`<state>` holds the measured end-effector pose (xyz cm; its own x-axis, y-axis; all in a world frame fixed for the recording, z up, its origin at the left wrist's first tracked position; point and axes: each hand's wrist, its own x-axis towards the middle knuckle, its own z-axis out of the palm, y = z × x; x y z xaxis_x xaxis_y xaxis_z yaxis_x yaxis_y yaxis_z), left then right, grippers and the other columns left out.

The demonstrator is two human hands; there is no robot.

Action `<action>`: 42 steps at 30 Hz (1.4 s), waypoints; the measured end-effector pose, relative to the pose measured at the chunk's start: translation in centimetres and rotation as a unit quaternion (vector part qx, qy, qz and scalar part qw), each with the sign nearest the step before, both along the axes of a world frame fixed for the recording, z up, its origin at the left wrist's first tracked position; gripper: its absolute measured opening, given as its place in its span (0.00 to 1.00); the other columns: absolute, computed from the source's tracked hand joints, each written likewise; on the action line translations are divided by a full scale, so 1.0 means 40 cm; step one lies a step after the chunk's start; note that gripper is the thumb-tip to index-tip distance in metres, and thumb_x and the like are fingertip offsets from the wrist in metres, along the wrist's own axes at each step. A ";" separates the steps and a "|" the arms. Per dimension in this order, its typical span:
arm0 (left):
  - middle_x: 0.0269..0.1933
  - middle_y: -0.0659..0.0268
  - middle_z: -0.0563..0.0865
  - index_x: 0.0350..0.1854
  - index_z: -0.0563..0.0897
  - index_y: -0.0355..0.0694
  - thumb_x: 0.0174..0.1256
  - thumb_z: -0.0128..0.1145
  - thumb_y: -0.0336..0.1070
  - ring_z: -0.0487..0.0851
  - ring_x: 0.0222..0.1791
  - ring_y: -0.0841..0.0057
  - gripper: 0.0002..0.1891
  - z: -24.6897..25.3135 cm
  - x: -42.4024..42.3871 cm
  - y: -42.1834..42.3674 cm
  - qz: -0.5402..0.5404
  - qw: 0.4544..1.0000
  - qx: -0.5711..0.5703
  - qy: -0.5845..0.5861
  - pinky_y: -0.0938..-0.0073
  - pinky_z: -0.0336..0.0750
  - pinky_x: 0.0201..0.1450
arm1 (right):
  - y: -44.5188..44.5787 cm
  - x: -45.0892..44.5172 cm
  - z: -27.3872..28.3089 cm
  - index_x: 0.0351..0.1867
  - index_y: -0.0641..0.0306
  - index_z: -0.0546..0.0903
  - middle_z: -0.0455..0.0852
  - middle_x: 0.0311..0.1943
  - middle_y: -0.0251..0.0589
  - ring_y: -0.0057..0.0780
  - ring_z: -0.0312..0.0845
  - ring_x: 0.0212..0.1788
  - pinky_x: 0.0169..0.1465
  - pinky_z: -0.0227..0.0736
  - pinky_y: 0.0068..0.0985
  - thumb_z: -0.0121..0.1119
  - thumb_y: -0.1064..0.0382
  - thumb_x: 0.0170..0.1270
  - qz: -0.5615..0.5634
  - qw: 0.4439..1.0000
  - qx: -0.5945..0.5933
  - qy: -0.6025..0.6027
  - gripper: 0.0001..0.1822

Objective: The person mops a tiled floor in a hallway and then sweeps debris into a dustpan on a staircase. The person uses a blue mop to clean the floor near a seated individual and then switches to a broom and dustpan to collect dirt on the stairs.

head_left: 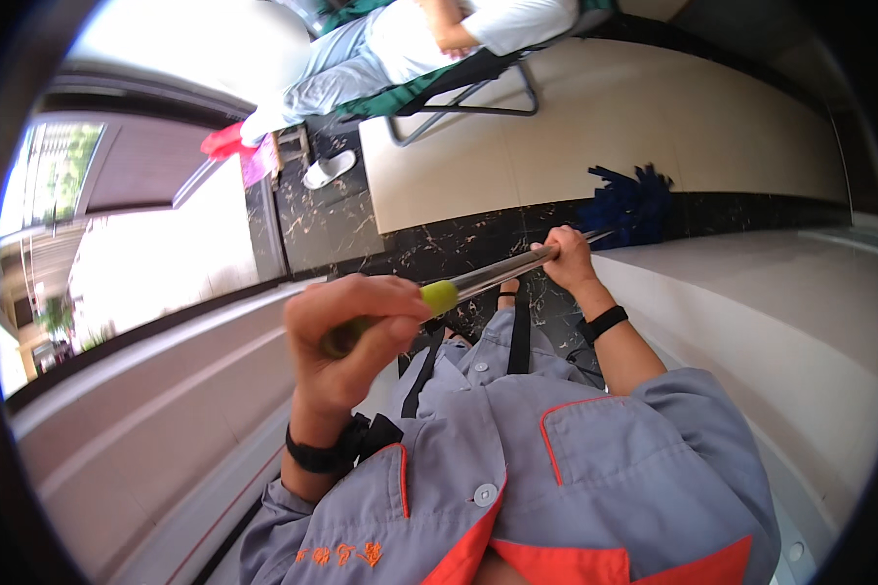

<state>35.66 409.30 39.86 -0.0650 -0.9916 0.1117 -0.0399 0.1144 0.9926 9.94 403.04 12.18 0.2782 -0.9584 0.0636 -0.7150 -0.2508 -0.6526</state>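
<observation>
I have both hands on a mop. My left hand (355, 333), slightly blurred and close to the camera, is wrapped around the green grip (439, 297) at the pole's upper end. Further down, my right hand (569, 256) is closed around the shiny metal pole (505, 272). The pole slants away to the right, down to a dark blue strip mop head (625, 208). That head lies on the floor, across the edge between beige tile (453, 168) and a dark marbled band (483, 238). Black bands circle both my wrists.
A person (410, 44) lies on a folding recliner (475, 110) at the top, with red-covered feet (223, 141). A white slipper (329, 170) lies near a small wooden stool (293, 146). A doorway is at left; a pale ledge (717, 278) runs along the right.
</observation>
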 end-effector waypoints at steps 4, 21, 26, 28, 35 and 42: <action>0.16 0.60 0.77 0.25 0.78 0.27 0.47 0.52 0.22 0.72 0.13 0.79 0.04 0.060 0.080 0.115 0.162 0.982 -0.099 0.002 0.80 0.68 0.19 | 0.006 0.202 0.048 0.13 0.59 0.70 0.73 0.17 0.43 0.45 0.71 0.23 0.28 0.65 0.37 0.63 0.58 0.44 0.091 0.993 -0.045 -0.056 0.14; 0.17 0.67 0.71 0.33 0.74 0.32 0.61 0.50 0.30 0.65 0.15 0.85 0.05 0.125 0.050 0.492 0.560 0.758 -0.082 -0.325 0.82 0.64 0.23 | 0.354 0.958 0.019 0.22 0.59 0.76 0.77 0.27 0.45 0.45 0.73 0.38 0.42 0.68 0.35 0.61 0.65 0.39 0.527 0.826 0.093 -0.178 0.06; 0.17 0.67 0.69 0.36 0.74 0.30 0.63 0.47 0.27 0.63 0.15 0.85 0.06 0.091 0.062 0.455 0.561 0.747 -0.153 -0.322 0.82 0.66 0.26 | 0.360 0.988 0.001 0.24 0.59 0.76 0.78 0.29 0.47 0.45 0.74 0.38 0.42 0.70 0.35 0.62 0.63 0.41 0.508 0.828 0.120 -0.204 0.08; 0.16 0.70 0.65 0.37 0.74 0.31 0.64 0.45 0.29 0.61 0.15 0.86 0.07 0.163 0.097 0.490 0.560 0.780 -0.152 -0.236 0.79 0.65 0.29 | 0.363 0.949 0.078 0.25 0.59 0.77 0.78 0.30 0.46 0.44 0.75 0.40 0.43 0.70 0.34 0.59 0.64 0.43 0.501 0.833 0.135 -0.191 0.06; 0.15 0.72 0.58 0.15 0.68 0.47 0.65 0.43 0.33 0.58 0.17 0.83 0.16 0.286 0.252 0.502 0.562 0.785 -0.167 -0.200 0.81 0.58 0.33 | 0.269 0.677 0.247 0.27 0.60 0.75 0.77 0.30 0.45 0.43 0.75 0.37 0.42 0.69 0.36 0.55 0.67 0.45 0.423 0.888 0.129 -0.129 0.06; 0.17 0.75 0.58 0.33 0.75 0.37 0.66 0.44 0.35 0.55 0.17 0.88 0.09 0.159 0.196 0.332 0.459 0.877 -0.137 -0.032 0.80 0.63 0.33 | 0.213 0.382 0.174 0.21 0.59 0.70 0.75 0.22 0.43 0.44 0.73 0.31 0.34 0.68 0.36 0.56 0.67 0.43 0.271 0.956 0.056 -0.099 0.05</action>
